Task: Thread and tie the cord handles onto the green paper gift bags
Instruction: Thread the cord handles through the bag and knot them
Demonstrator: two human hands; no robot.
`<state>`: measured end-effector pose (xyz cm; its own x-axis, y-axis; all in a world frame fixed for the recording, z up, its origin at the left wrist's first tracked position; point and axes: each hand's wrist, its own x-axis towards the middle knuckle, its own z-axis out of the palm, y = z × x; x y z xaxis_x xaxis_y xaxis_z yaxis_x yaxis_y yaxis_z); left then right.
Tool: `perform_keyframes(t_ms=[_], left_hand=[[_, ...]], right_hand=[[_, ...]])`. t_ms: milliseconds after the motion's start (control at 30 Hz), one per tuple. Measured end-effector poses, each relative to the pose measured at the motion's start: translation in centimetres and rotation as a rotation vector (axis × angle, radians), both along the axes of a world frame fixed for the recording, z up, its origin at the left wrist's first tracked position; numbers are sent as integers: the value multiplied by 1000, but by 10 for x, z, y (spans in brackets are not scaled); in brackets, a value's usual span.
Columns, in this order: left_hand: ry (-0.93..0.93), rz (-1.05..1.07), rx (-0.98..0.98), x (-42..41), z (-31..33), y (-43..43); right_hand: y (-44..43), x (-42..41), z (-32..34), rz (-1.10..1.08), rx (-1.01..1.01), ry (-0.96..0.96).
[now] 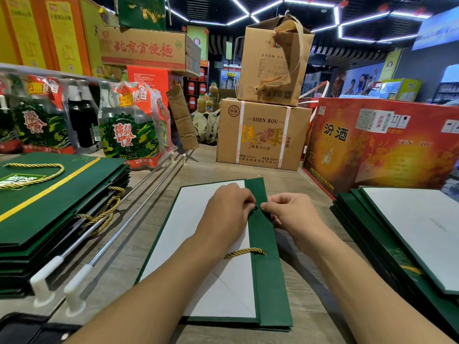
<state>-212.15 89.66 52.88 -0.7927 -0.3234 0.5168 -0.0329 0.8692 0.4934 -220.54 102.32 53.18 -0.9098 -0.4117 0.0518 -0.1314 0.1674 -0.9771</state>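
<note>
A flat green bag (268, 281) is laid open in the middle of the desk (211, 170), near its front edge, with the white inside turned up. A gold cord (244, 252) is already put through the near hole of the bag's green strip, and a short bit of it lies on the white paper. At the far hole (256, 208) the strip of the bag is pinched from both sides. The left hand (231, 207) is set on the white side and the right hand (288, 211) on the other side. The grip of each hand is narrow, with the fingertips curled in tight on the strip right by the hole. Whether the end of the cord is held in those fingers cannot be seen. So one end of this handle looks done, and the other end is likely being put through now. No knot can be seen, so the tying may be left to do. At the left edge of the desk a pile of bags (49, 207) with gold cords on them is stacked, and these look finished. At the right edge another pile (387, 244) is stacked with no cords to be seen, so more bags seem to be waiting.
</note>
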Motion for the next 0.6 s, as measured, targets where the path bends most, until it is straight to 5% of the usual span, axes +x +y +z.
perform_keyframes(t_ms=[367,600], left_hand=[[67,22,25,0,-1,6],[168,-18,277,2,1,-1]], right_hand=[[-2,8,2,58,-92,71],[15,4,9,332,-120,181]])
